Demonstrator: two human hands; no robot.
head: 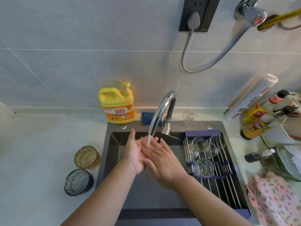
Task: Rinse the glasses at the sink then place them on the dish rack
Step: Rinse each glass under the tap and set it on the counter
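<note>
Water runs from the chrome faucet into the dark sink. My left hand and my right hand are under the stream, palms together, fingers spread, holding nothing. An amber textured glass and a blue-grey textured glass stand on the counter left of the sink. The roll-up dish rack spans the sink's right side and carries several clear glasses: two small mugs at the back and a tumbler nearer me.
A yellow detergent bottle and a blue scrubber sit behind the sink. Sauce bottles, a foil roll, plates and a pink floral cloth crowd the right counter. A wall socket with a grey cable hangs above.
</note>
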